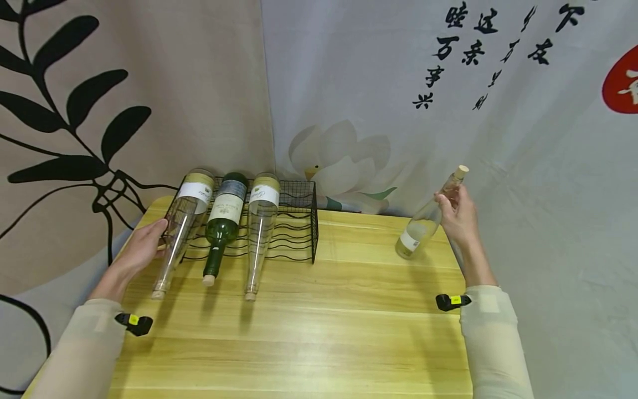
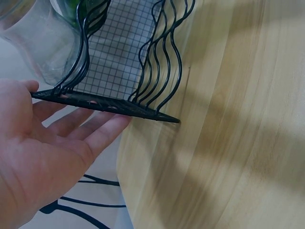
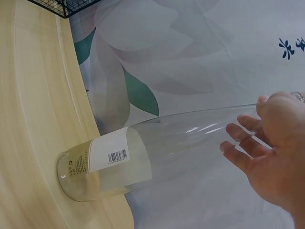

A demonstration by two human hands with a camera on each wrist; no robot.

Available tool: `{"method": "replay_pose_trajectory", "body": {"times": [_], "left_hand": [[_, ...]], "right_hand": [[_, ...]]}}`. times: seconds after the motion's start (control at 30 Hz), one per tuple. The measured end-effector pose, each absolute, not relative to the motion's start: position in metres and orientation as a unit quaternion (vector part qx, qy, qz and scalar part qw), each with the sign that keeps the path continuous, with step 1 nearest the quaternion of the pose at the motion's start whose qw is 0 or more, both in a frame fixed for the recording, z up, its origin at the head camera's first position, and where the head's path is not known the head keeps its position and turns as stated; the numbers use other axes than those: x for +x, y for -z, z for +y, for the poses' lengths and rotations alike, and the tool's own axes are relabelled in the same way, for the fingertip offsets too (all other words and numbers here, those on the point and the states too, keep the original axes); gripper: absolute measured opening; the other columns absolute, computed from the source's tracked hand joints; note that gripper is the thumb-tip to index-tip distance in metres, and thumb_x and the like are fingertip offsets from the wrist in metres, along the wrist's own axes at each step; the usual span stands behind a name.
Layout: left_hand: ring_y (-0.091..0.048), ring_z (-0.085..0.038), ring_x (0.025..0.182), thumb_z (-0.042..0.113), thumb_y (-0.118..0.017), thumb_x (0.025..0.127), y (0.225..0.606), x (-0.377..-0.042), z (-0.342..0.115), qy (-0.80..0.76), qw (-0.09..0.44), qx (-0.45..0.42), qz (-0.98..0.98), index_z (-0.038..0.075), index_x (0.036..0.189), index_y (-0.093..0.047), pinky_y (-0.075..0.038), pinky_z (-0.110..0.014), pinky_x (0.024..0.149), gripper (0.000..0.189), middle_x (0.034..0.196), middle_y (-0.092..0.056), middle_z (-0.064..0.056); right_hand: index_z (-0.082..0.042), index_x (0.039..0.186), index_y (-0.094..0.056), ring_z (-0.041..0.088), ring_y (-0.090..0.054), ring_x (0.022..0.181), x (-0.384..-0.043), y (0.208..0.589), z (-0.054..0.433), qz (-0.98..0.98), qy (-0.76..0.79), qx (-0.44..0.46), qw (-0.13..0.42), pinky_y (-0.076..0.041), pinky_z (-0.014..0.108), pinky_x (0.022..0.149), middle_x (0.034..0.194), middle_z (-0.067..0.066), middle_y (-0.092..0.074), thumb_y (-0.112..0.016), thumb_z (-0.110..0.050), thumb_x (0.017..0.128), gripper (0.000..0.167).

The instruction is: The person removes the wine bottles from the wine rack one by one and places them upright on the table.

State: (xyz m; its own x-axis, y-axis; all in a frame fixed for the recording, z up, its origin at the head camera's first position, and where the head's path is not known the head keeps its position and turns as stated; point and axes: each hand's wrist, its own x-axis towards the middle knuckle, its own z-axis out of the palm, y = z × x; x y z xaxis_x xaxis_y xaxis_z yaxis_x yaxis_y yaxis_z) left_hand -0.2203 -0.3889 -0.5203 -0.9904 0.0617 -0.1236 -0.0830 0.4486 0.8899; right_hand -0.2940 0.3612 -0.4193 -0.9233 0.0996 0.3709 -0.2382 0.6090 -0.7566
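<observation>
My left hand [image 1: 141, 244] holds the left end of a black wire wine rack [image 2: 102, 106], its thumb at the panel's edge and its fingers along the outer side. Three corked bottles lie across the rack, necks toward me: a clear one [image 1: 195, 191] nearest that hand, a green one [image 1: 228, 206] in the middle and another clear one [image 1: 264, 194] to its right. At the table's far right, my right hand [image 1: 459, 216] grips the neck of a clear corked bottle [image 3: 176, 143]. This bottle leans, cork up and to the right, with its white-labelled base low over the wood.
The wooden table [image 1: 309, 332] has its right edge below my right forearm. Behind it hangs a pale printed curtain [image 1: 349, 83]. The rack's right part, beyond the third bottle, shows bare wavy wires. Small black cameras [image 1: 452, 302] sit at both wrists.
</observation>
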Motion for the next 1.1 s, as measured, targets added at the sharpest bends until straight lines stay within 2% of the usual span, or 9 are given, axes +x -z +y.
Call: {"method": "replay_pose_trajectory", "body": {"times": [0.1,0.23,0.37,0.5,0.63,0.73,0.93,1.03,1.1], "left_hand": [[-0.052,-0.014,0.143,0.052,-0.015,0.123,0.52,-0.221,-0.389,-0.523,0.074,-0.01,0.849,0.0,0.18,-0.017,-0.06,-0.007,0.09,0.077,0.182,-0.021,-0.037],[-0.048,-0.029,0.151,0.051,-0.015,0.124,0.52,-0.221,-0.388,-0.52,0.074,-0.009,0.851,0.0,0.18,-0.016,-0.059,-0.006,0.09,0.076,0.182,-0.021,-0.037],[-0.049,-0.018,0.148,0.051,-0.015,0.123,0.52,-0.22,-0.388,-0.516,0.072,-0.007,0.854,0.0,0.18,-0.017,-0.058,-0.005,0.089,0.076,0.182,-0.022,-0.037],[-0.046,-0.034,0.152,0.051,-0.014,0.123,0.519,-0.22,-0.387,-0.515,0.071,-0.009,0.854,0.0,0.18,-0.017,-0.057,-0.004,0.088,0.077,0.182,-0.022,-0.037],[-0.031,-0.055,0.163,0.051,-0.013,0.123,0.519,-0.22,-0.387,-0.52,0.075,-0.009,0.851,0.0,0.18,-0.013,-0.055,-0.002,0.088,0.076,0.184,-0.015,-0.037],[-0.025,-0.06,0.165,0.051,-0.012,0.123,0.518,-0.22,-0.387,-0.522,0.081,-0.01,0.849,0.001,0.181,-0.011,-0.054,-0.001,0.087,0.077,0.184,-0.013,-0.036],[-0.036,-0.051,0.161,0.052,-0.012,0.123,0.518,-0.221,-0.387,-0.522,0.082,-0.012,0.849,0.0,0.181,-0.014,-0.056,-0.003,0.089,0.077,0.183,-0.018,-0.037],[-0.052,-0.024,0.148,0.051,-0.013,0.123,0.519,-0.221,-0.388,-0.52,0.077,-0.01,0.851,-0.001,0.18,-0.016,-0.057,-0.005,0.091,0.077,0.182,-0.021,-0.038],[-0.052,-0.011,0.143,0.05,-0.014,0.124,0.519,-0.221,-0.388,-0.519,0.074,-0.009,0.852,-0.002,0.18,-0.017,-0.058,-0.006,0.091,0.076,0.181,-0.023,-0.038]], "right_hand": [[0.008,0.149,-0.053,-0.007,-0.062,0.109,-0.296,0.421,0.364,-0.877,-0.439,0.04,0.191,-0.049,0.001,0.098,0.14,0.031,-0.073,-0.054,-0.018,0.12,0.038],[0.011,0.149,-0.052,-0.007,-0.062,0.108,-0.301,0.423,0.367,-0.875,-0.439,0.047,0.199,-0.047,0.0,0.097,0.14,0.034,-0.072,-0.052,-0.013,0.12,0.037],[0.011,0.15,-0.051,-0.009,-0.061,0.108,-0.304,0.425,0.371,-0.873,-0.443,0.046,0.201,-0.047,-0.001,0.097,0.14,0.035,-0.071,-0.052,-0.011,0.12,0.037],[0.009,0.151,-0.05,-0.006,-0.061,0.111,-0.305,0.423,0.373,-0.875,-0.443,0.042,0.19,-0.048,-0.001,0.098,0.142,0.032,-0.07,-0.051,-0.014,0.121,0.038],[0.007,0.152,-0.05,-0.003,-0.061,0.114,-0.306,0.422,0.375,-0.876,-0.444,0.042,0.183,-0.048,0.002,0.1,0.143,0.029,-0.069,-0.051,-0.017,0.121,0.039],[0.007,0.152,-0.05,-0.002,-0.061,0.114,-0.307,0.422,0.376,-0.876,-0.446,0.042,0.181,-0.049,0.003,0.101,0.143,0.027,-0.069,-0.051,-0.018,0.122,0.039],[0.006,0.151,-0.05,-0.005,-0.062,0.112,-0.309,0.423,0.376,-0.874,-0.448,0.036,0.185,-0.049,0.003,0.1,0.142,0.025,-0.069,-0.052,-0.019,0.121,0.039],[0.006,0.151,-0.051,-0.006,-0.062,0.111,-0.309,0.423,0.375,-0.873,-0.45,0.032,0.185,-0.05,0.003,0.1,0.141,0.024,-0.069,-0.052,-0.019,0.121,0.039],[0.006,0.151,-0.051,-0.006,-0.062,0.111,-0.31,0.423,0.375,-0.873,-0.451,0.031,0.184,-0.05,0.003,0.099,0.141,0.023,-0.069,-0.052,-0.02,0.121,0.039]]}}
